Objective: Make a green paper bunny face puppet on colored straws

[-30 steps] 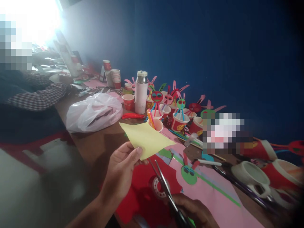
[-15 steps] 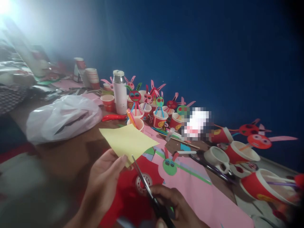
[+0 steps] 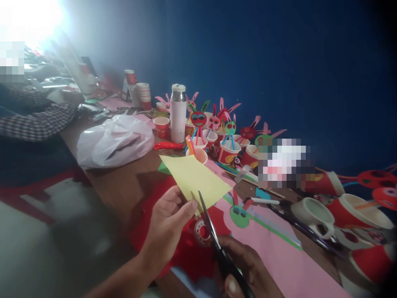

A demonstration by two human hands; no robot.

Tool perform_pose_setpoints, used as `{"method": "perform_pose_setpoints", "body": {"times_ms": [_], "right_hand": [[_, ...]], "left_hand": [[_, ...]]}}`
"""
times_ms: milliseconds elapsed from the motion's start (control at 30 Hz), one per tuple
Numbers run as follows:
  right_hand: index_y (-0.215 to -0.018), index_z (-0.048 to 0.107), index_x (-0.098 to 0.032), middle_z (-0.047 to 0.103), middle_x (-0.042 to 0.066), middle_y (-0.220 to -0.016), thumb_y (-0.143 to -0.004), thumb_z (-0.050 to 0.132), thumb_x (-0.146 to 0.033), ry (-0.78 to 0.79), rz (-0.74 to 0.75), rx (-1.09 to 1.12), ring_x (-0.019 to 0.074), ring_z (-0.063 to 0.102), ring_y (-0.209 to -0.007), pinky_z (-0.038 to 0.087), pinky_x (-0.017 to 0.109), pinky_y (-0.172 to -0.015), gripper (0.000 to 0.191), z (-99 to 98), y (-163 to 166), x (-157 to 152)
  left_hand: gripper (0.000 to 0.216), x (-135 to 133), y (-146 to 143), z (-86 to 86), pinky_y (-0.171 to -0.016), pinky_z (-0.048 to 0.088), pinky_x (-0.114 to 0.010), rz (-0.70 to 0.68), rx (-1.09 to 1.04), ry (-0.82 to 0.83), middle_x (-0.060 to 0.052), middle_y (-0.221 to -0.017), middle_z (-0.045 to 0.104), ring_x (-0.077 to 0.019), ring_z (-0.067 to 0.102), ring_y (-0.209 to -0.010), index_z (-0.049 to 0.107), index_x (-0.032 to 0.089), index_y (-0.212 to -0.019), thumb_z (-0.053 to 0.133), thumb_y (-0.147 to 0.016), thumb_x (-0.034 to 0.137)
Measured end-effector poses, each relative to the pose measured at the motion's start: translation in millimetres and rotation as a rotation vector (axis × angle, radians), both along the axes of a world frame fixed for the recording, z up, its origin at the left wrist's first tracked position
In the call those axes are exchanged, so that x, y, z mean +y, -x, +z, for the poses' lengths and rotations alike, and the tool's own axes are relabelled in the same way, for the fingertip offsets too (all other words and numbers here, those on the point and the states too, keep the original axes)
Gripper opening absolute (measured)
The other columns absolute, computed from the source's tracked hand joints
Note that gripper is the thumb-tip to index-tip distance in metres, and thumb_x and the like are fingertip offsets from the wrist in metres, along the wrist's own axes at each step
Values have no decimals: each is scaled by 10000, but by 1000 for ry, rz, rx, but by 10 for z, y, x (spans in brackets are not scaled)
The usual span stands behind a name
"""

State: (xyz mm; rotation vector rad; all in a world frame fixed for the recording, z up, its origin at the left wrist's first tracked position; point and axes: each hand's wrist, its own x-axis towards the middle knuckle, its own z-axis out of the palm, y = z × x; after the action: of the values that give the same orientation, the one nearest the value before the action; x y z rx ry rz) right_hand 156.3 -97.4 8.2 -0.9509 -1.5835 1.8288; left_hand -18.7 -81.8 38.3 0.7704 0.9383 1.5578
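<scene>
My left hand (image 3: 169, 221) pinches a sheet of yellow paper (image 3: 195, 178) by its near corner, thumb on top. My right hand (image 3: 248, 265) is closed around the black handles of a pair of scissors (image 3: 214, 231). The scissor tips point up at the yellow paper's near edge, beside my left thumb; whether they touch it I cannot tell. Below lie red paper (image 3: 151, 223) and a round white ring-shaped piece (image 3: 202, 231). A green paper face with red ears (image 3: 240, 215) rests on pink paper (image 3: 285, 256) to the right.
Red paper cups (image 3: 229, 153) with paper-faced straw figures line the wall. A white bottle (image 3: 178, 116) stands among them. A plastic bag (image 3: 114, 142) sits at the left, near another person's checked sleeve (image 3: 37, 124). A white mug (image 3: 313, 215) and a pen (image 3: 265, 201) lie at right.
The view has swung left, so things appear further right, and more of the other person's sleeve shows. Both hands still hold the yellow paper and the scissors.
</scene>
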Motion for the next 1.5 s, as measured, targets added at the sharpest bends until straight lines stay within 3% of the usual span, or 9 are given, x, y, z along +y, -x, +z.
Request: {"method": "perform_pose_setpoints", "body": {"times_ms": [133,300,600,1133,1500], "right_hand": [[-1028,548,-181,382,-37,-574,-711,565,-598,-1,31,70,92,317,-500,268,228,-476,523,33,44,1],[-1017,537,-182,365,-43,-559,-709,577,-579,12,4,110,94,338,-491,268,228,-473,505,7,45,10],[-1008,529,-185,397,-49,-553,-691,602,-585,45,-37,121,73,307,-468,232,206,-449,516,-21,40,-16],[-973,530,-192,307,-71,-557,-686,610,-585,96,-31,124,60,249,-451,197,213,-443,494,-29,42,-22],[-983,512,-200,338,-61,-586,-684,621,-576,87,-12,102,76,299,-493,247,216,-472,493,-43,21,-33]], "left_hand": [[251,-19,-21,-7,-754,496,-255,-16,-12,2,-49,-942,700,-173,631,-860,620,204,-1039,621,-789,172],[286,-34,-41,-21,-807,490,-304,-39,-3,21,-59,-991,690,-200,625,-930,593,213,-1079,617,-796,177],[281,-14,-15,-50,-838,476,-333,-56,19,17,-82,-1018,674,-208,615,-945,580,194,-1078,617,-799,190],[279,-5,-31,-48,-806,490,-300,-53,17,14,-66,-1000,674,-190,618,-913,588,200,-1073,616,-796,183],[248,-15,-146,-36,-732,476,-234,57,-64,-5,-46,-941,666,-145,609,-840,574,189,-1037,613,-794,163]]}}
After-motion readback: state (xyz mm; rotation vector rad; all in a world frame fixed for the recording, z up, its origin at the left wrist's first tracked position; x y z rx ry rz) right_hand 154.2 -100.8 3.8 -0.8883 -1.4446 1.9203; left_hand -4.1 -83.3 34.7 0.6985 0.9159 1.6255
